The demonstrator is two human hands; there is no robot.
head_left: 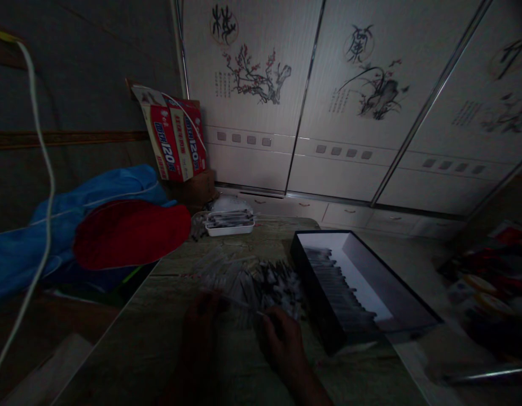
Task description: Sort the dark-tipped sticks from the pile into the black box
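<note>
A thin, clear pen-like tube (pixel 239 303) spans the space between my two hands, low over the table. My right hand (pixel 283 340) pinches its right end between thumb and forefinger. My left hand (pixel 201 316), dark and blurred, is closed at the other end. Just beyond my hands lies a loose pile of clear tubes (pixel 227 273), mixed with black, cap-like pieces (pixel 280 285) toward the right. To the right, a black-edged box (pixel 396 279) with a white inside holds a row of slender pen-like sticks (pixel 339 285).
A white tray (pixel 231 230) of thin sticks stands at the table's far edge, beside a plastic bag (pixel 229 203). Red and blue cloth (pixel 131 234) lies left of the table (pixel 159 349). Printed cartons (pixel 176 138) are stacked behind; a white cable (pixel 43 152) hangs at left.
</note>
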